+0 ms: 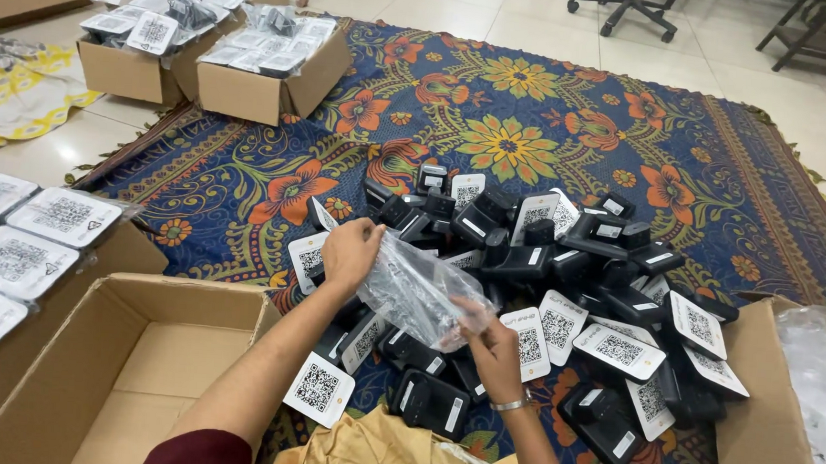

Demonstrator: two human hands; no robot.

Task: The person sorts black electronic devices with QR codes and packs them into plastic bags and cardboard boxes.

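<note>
Plastic bag [416, 290] gripped by L hand [349, 254] & R hand [494, 347]; open carton [128, 358] rim just left.

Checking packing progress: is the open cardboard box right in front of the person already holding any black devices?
No, the open cardboard box shows only its bare bottom; the black devices lie piled on the floral rug.

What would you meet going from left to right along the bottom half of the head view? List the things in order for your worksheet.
Bagged white cards → open empty cardboard box → left hand → clear plastic bag → right hand → pile of black devices → cardboard box with clear plastic.
</note>
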